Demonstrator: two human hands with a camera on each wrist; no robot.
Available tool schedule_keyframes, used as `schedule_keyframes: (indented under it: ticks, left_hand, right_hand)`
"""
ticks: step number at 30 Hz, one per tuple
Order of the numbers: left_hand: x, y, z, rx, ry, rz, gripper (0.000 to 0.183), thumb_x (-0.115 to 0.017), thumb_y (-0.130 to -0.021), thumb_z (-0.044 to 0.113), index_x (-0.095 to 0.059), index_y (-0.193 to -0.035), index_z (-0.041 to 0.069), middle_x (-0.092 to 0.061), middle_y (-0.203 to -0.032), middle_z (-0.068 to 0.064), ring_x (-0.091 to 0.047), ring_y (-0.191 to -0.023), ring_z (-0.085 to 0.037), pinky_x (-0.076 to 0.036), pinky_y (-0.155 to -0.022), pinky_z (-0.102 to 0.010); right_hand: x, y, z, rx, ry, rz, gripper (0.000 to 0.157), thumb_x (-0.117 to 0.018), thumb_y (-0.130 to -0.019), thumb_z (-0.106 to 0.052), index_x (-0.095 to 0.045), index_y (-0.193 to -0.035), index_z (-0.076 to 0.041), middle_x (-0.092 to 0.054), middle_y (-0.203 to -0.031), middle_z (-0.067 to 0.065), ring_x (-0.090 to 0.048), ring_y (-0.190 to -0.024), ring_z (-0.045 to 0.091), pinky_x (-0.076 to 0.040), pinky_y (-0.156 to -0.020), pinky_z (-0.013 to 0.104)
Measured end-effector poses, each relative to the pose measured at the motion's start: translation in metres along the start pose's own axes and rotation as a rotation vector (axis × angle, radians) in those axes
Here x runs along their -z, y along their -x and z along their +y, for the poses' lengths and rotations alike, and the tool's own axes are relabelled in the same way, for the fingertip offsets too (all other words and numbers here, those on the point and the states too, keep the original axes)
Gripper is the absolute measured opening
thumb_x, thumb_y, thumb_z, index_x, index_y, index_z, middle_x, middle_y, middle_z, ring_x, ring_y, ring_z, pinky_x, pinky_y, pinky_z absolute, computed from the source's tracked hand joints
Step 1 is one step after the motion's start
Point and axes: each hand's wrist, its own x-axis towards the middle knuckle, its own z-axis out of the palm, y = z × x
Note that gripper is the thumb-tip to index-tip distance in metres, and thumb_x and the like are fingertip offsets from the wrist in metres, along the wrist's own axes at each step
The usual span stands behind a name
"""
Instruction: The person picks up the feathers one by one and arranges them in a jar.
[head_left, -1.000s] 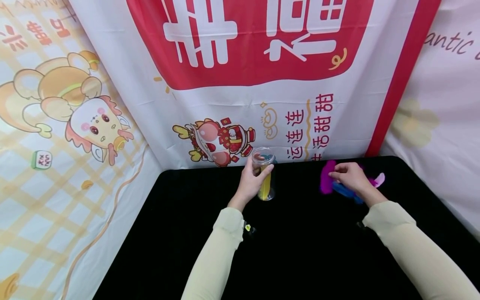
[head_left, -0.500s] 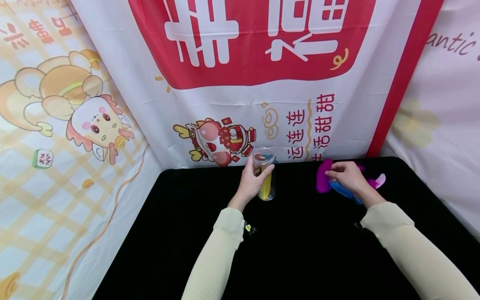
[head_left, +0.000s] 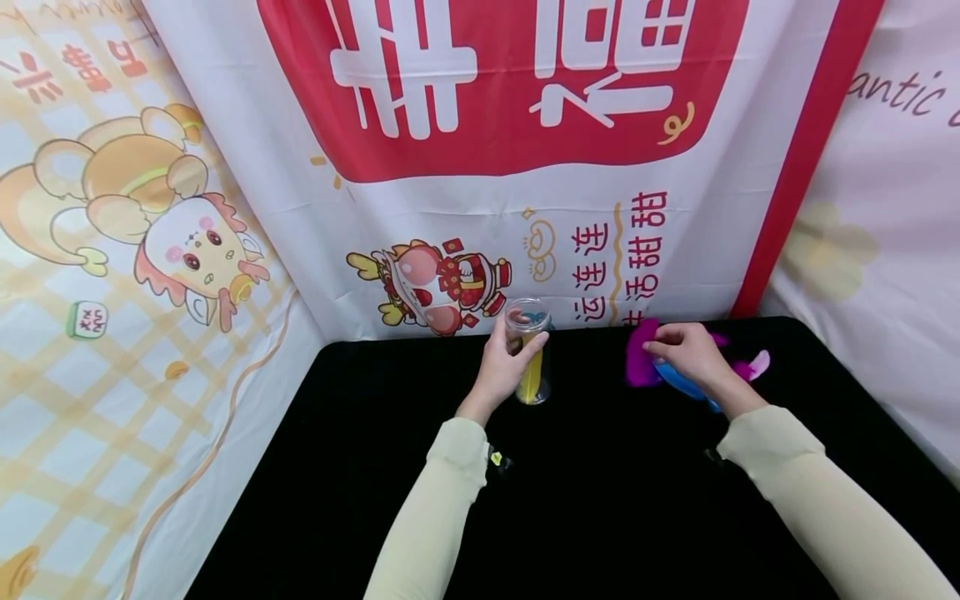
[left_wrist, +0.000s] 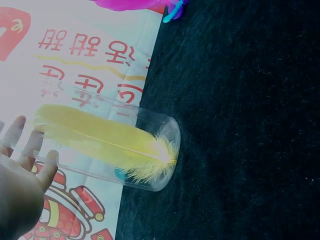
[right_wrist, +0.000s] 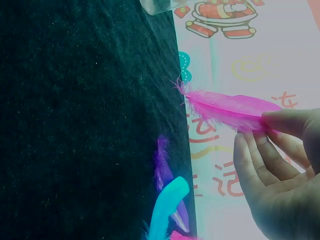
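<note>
My left hand [head_left: 501, 364] grips a clear open-topped jar [head_left: 545, 385] that stands upright near the table's back edge. Inside it leans a yellow feather [left_wrist: 107, 137]. Over to the right, my right hand [head_left: 693, 354] pinches a magenta feather [right_wrist: 225, 107] near one end between thumb and fingers. In the right wrist view this feather is held apart from the others. Below it lie a blue feather [right_wrist: 167, 202] and a purple feather [right_wrist: 167, 175], overlapping on the table. A pink feather tip [head_left: 759, 364] shows beyond my right hand, which partly hides the pile.
A black cloth covers the table [head_left: 585, 500]. Directly behind its far edge hangs a white and red printed banner [head_left: 450, 200]. Printed cloths hang at the left [head_left: 112, 333] and right [head_left: 892, 275].
My right hand has shifted slightly left with the magenta feather, away from the other feathers, and more of the blue feather shows. The left hand and jar have stayed in place.
</note>
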Motion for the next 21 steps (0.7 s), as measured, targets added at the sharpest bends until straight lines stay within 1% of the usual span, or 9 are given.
schedule_keyframes:
  ticks: [3,5,7,11,15,17,21]
  left_hand:
    - [-0.001,0.000,-0.001,-0.016,0.005,0.001,0.062,-0.070,-0.099,0.036,-0.038,-0.150,0.022,-0.056,-0.142,-0.008,-0.055,-0.132,-0.029,-0.041,-0.112,-0.052]
    - [-0.001,0.000,-0.002,-0.026,0.008,0.001,0.060,-0.070,-0.099,0.034,-0.038,-0.149,0.021,-0.057,-0.140,-0.007,-0.057,-0.131,-0.029,-0.043,-0.110,-0.052]
    - [-0.001,-0.001,-0.004,-0.034,0.007,0.001,0.060,-0.070,-0.099,0.032,-0.038,-0.149,0.020,-0.058,-0.139,-0.007,-0.059,-0.129,-0.028,-0.044,-0.109,-0.051]
    - [-0.001,-0.002,-0.004,-0.040,0.013,-0.002,0.061,-0.070,-0.099,0.036,-0.038,-0.148,0.021,-0.057,-0.141,-0.011,-0.058,-0.129,-0.028,-0.043,-0.110,-0.052]
    - [0.000,-0.003,-0.004,-0.036,0.024,-0.011,0.063,-0.070,-0.098,0.039,-0.038,-0.149,0.021,-0.055,-0.144,-0.014,-0.054,-0.133,-0.035,-0.041,-0.113,-0.053]
    - [0.000,-0.003,-0.005,-0.031,0.021,-0.010,0.063,-0.070,-0.098,0.039,-0.038,-0.149,0.021,-0.056,-0.142,-0.012,-0.054,-0.134,-0.036,-0.041,-0.113,-0.052]
    - [0.000,-0.003,-0.006,-0.029,0.012,-0.005,0.063,-0.071,-0.098,0.040,-0.039,-0.149,0.022,-0.058,-0.139,-0.007,-0.055,-0.133,-0.035,-0.043,-0.112,-0.049]
  right_hand:
    - [0.000,0.000,-0.002,0.004,0.003,0.002,0.025,-0.069,-0.100,-0.019,-0.067,-0.101,0.006,-0.074,-0.094,0.018,-0.068,-0.077,0.016,-0.055,-0.069,0.026]
    - [0.000,0.000,-0.003,0.009,0.006,0.005,0.025,-0.069,-0.100,-0.019,-0.067,-0.100,0.006,-0.073,-0.093,0.017,-0.067,-0.076,0.014,-0.056,-0.071,0.029]
    - [0.000,0.000,-0.004,0.014,0.007,0.011,0.025,-0.069,-0.100,-0.019,-0.067,-0.099,0.006,-0.073,-0.092,0.017,-0.068,-0.077,0.015,-0.056,-0.072,0.032]
    - [-0.001,0.000,-0.006,0.022,0.013,0.023,0.024,-0.069,-0.100,-0.018,-0.067,-0.098,0.006,-0.073,-0.090,0.017,-0.067,-0.077,0.017,-0.056,-0.073,0.036]
    - [-0.004,-0.001,-0.009,0.042,0.003,0.035,0.024,-0.069,-0.100,-0.017,-0.068,-0.097,0.006,-0.073,-0.091,0.017,-0.069,-0.081,0.024,-0.055,-0.072,0.031]
    - [-0.005,-0.001,-0.010,0.051,-0.005,0.040,0.024,-0.068,-0.100,-0.017,-0.068,-0.097,0.007,-0.073,-0.092,0.018,-0.070,-0.084,0.029,-0.054,-0.071,0.028]
    - [-0.007,-0.002,-0.012,0.059,-0.030,0.041,0.024,-0.067,-0.100,-0.017,-0.069,-0.100,0.007,-0.074,-0.093,0.018,-0.071,-0.086,0.032,-0.055,-0.071,0.024]
